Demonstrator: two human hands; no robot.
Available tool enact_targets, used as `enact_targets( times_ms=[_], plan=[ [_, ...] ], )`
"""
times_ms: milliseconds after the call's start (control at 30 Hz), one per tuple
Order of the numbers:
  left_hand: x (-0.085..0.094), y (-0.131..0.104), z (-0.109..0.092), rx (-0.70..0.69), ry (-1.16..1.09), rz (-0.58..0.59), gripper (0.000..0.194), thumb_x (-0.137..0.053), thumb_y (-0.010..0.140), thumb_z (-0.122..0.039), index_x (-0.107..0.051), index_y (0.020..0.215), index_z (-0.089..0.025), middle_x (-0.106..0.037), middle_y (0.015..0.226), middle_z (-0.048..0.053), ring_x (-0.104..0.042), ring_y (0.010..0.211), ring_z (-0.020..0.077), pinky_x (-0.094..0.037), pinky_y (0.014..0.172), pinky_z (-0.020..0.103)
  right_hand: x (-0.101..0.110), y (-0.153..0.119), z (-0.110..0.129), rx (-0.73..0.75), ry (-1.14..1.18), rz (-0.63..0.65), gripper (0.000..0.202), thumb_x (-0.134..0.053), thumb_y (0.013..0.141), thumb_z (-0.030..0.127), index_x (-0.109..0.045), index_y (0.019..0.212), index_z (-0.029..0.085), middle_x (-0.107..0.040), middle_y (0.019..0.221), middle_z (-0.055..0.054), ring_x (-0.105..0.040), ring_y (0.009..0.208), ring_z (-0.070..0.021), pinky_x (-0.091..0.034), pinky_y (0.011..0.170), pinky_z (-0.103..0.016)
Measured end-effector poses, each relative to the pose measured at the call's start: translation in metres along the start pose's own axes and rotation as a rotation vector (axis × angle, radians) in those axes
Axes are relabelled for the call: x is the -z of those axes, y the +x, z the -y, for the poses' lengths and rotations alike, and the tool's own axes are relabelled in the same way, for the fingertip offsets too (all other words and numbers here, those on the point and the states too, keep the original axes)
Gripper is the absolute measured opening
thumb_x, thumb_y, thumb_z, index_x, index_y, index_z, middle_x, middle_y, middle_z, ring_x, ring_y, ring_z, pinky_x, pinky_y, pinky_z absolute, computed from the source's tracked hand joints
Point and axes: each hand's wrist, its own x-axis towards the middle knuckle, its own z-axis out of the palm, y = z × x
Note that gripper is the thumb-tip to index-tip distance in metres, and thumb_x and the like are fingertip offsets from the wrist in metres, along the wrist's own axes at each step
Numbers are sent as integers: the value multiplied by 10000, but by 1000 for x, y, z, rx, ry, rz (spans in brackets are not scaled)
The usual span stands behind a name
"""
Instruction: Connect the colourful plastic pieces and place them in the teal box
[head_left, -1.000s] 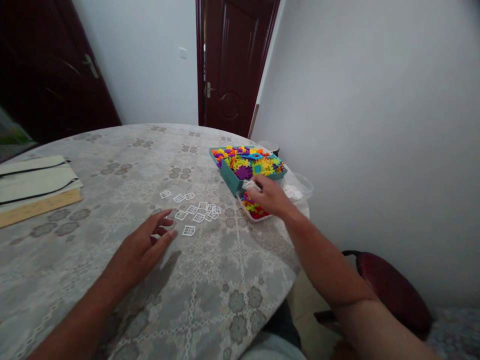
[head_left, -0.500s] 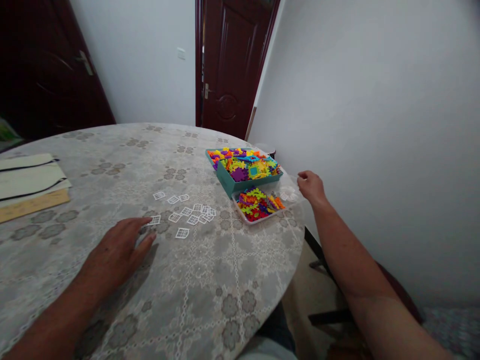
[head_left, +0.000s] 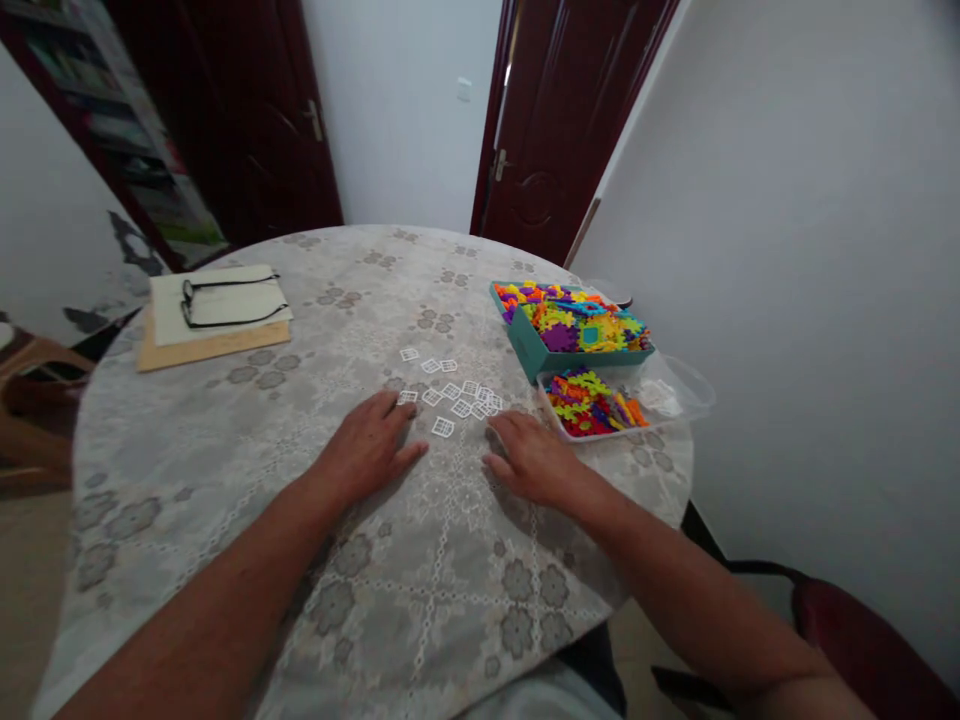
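Several small white plastic window-lattice pieces lie scattered on the patterned tablecloth, some overlapping at the right of the group. My left hand rests open on the cloth, thumb spread, fingertips beside or on the leftmost lattice piece. On the other side, my right hand is open too, its fingertips close to the overlapping pieces; whether they touch is unclear. One single lattice piece lies between the two hands. Neither hand appears to hold anything.
Behind my right hand stands a clear plastic tub of colourful interlocking pieces, with a teal box of similar ones beyond it. Black glasses lie on papers at the left. A wall borders the right side.
My right hand has moved left from beyond the tub to the white pieces. The left hand stays by its lattice piece. The view has turned left, bringing the glasses into full sight.
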Motion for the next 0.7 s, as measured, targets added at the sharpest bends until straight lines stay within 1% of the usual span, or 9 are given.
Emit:
enact_targets(
  times_ms=[33,100,167,233,300,367,467,567,700],
  plan=[
    [1,-1,-2,-27,-2,10,569,-607,980,-501,-613,1419,-138,-565,1536,225,-505,1453,379,-384,1252,533,-8,7,8,-26,-43,12,390,-644,984,328,-618,1347,189,-649,1361,-179,-569,1315,-325,-471,1102,-464],
    [2,-3,-6,-83,-10,25,544,-624,987,-470,-611,1424,-147,-566,1556,203,-482,1483,369,-350,1283,520,-16,21,16,-75,-108,9,368,-605,1005,328,-614,1338,172,-624,1381,-193,-569,1311,-328,-480,1083,-452],
    [3,-5,-9,-131,-24,34,506,-635,992,-441,-612,1423,-176,-584,1555,169,-484,1486,352,-340,1292,517,-15,35,18,-120,-153,-10,387,-567,1022,318,-593,1367,147,-570,1444,-215,-577,1308,-325,-485,1067,-435],
    [2,-5,-12,-170,-38,42,471,-636,1003,-422,-609,1420,-206,-601,1546,140,-494,1480,335,-353,1282,516,-10,46,15,-175,-198,-21,402,-538,1032,300,-577,1389,119,-533,1476,-237,-598,1283,-319,-485,1048,-413],
    [1,-5,-14,-201,-50,46,443,-637,1011,-402,-607,1411,-215,-619,1526,127,-513,1460,317,-372,1266,496,-5,52,10,-234,-254,1,373,-515,1038,272,-596,1356,96,-572,1409,-249,-630,1227,-318,-482,1019,-401],
    [1,-4,-16,-219,-64,44,403,-643,1012,-374,-616,1382,-216,-653,1477,113,-548,1415,294,-395,1243,459,-5,55,5,-279,-297,36,318,-500,1040,248,-637,1276,83,-630,1291,-247,-655,1156,-320,-477,987,-398],
    [3,-1,-19,-184,-82,49,320,-624,1017,-288,-639,1330,-220,-699,1388,88,-599,1318,260,-441,1176,416,-10,57,-3,-272,-255,59,261,-511,1029,202,-662,1219,106,-663,1226,-213,-662,1111,-288,-462,954,-358],
    [7,0,-21,-97,-63,51,307,-573,1030,-220,-644,1328,-224,-716,1341,80,-609,1252,263,-467,1108,421,-16,61,-10,-218,-108,62,233,-583,984,187,-667,1197,144,-693,1170,-147,-654,1064,-238,-448,908,-305],
    [8,1,-22,-4,-7,45,287,-598,1016,-248,-665,1292,-206,-703,1279,114,-597,1196,290,-480,1036,426,-18,66,-20,-181,42,57,190,-672,918,200,-678,1104,164,-707,1082,-94,-639,976,-202,-436,846,-279]
  ],
)
